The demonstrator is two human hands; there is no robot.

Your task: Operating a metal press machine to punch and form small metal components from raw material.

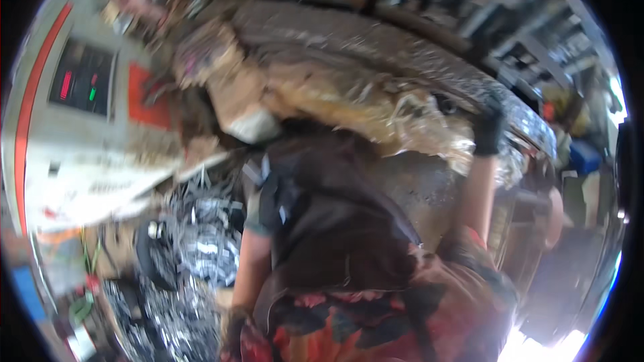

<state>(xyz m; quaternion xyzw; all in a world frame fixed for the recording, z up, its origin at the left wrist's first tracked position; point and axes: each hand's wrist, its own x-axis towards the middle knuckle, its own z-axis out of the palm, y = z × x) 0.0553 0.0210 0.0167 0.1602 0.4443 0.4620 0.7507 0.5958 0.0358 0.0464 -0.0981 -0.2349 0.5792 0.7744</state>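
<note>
My right hand (488,131), in a dark glove, reaches forward to the edge of a long grey ledge (362,33). Clear plastic film (419,121) lies beside it, bunched along the ledge. Motion blur hides how its fingers are set. My left hand (266,194), also gloved, is low at my left side against my dark apron (335,208). Pale strips (255,171) show by its fingers; whether it holds them I cannot make out. Ahead of it lies a crumpled brown and white piece (245,104), perhaps cardboard or paper.
A pale machine cabinet (100,154) with a dark display panel (84,77) stands at the left. Heaps of shiny grey strips (204,234) lie at the lower left. Metal bars (483,13) run beyond the ledge. A blue object (585,157) sits at the far right.
</note>
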